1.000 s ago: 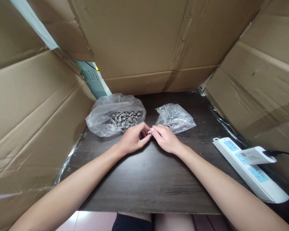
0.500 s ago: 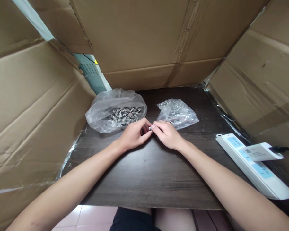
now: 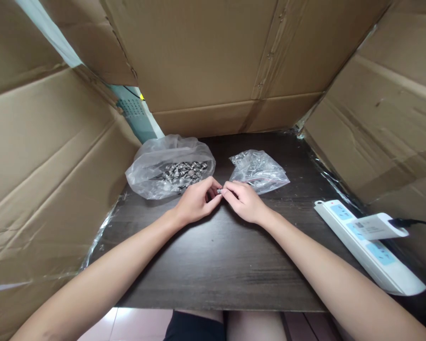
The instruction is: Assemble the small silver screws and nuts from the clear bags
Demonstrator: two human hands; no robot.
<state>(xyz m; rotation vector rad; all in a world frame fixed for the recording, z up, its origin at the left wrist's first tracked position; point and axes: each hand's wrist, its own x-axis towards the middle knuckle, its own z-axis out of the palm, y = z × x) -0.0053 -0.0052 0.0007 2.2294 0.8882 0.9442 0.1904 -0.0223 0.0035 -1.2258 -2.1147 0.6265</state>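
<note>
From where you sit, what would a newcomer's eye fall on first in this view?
Probably the left hand and right hand, meeting at a small metal part above the dark table. Next, likely the big clear bag beyond the left hand, showing a pile of metal pieces, with a smaller bag beyond the right. The white power strip stands out at the table's right side.

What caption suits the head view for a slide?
Left hand and right hand hold a small metal part over a dark table.
</note>
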